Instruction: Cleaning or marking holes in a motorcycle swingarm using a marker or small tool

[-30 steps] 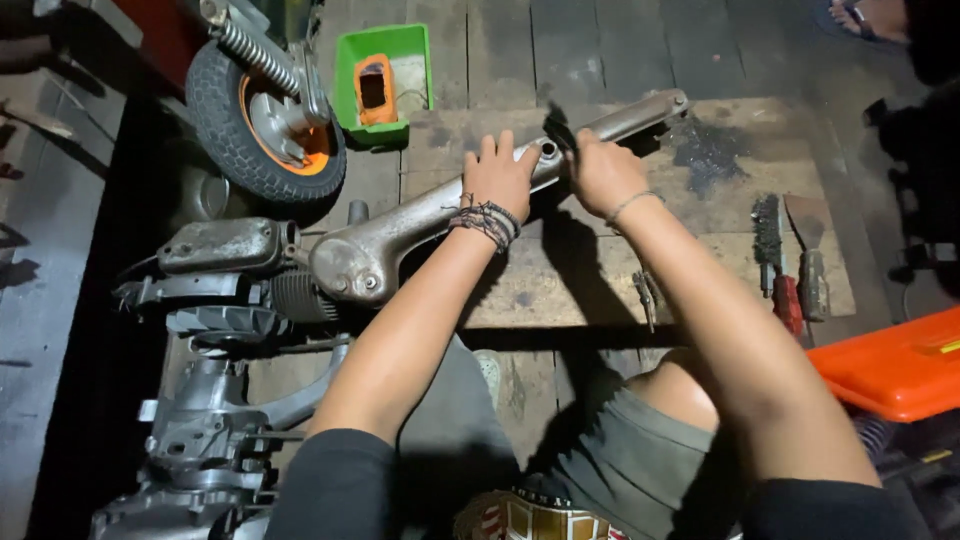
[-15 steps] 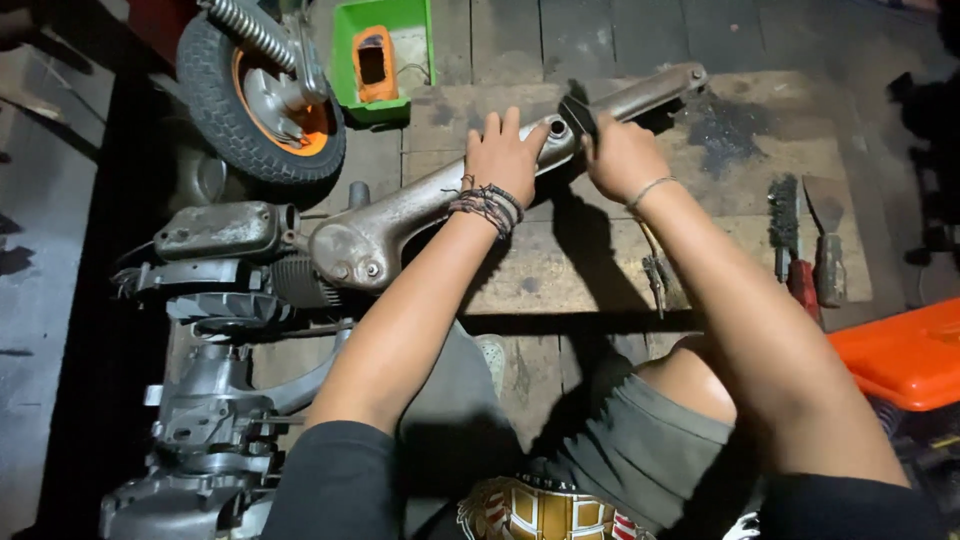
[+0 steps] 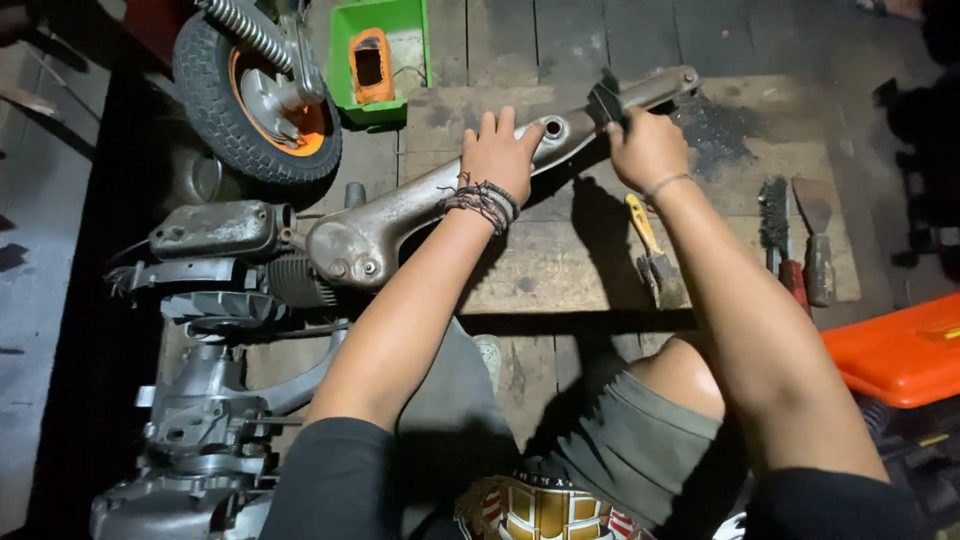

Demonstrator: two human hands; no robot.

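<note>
Engine block (image 3: 200, 430): sits at the far left on the dark floor, grey and finned, with a cylinder-like grey casing (image 3: 215, 228) above it.

Wheel (image 3: 255, 95): small black tyre on an orange rim, upper left, with a coiled spring shock (image 3: 245, 28) lying across it.

Green tray (image 3: 410, 50): just right of the wheel, on the plank floor, with an orange block (image 3: 370, 65) inside it.

Metal arm (image 3: 400, 215): a long, grimy grey casting lying slantwise over the wooden board (image 3: 560, 270), its fat end near the engine, its thin end up at the right.

Left hand (image 3: 500, 155): laid flat on the middle of the metal arm, fingers spread and pressing down, not curled round anything; dark cord bracelets (image 3: 482, 200) at the wrist.

Right hand (image 3: 648, 148): closed in a fist round the handle of a black brush (image 3: 605, 98), whose head rests on the thin end of the metal arm.

Yellow-handled scraper (image 3: 652, 250): lies on the board just below the right forearm, untouched.

Wire brush (image 3: 777, 225) and red-handled scraper (image 3: 815, 245): side by side at the board's right edge, well clear of both hands.

Orange box (image 3: 900, 350): at the far right, beside the person's right arm.
</note>
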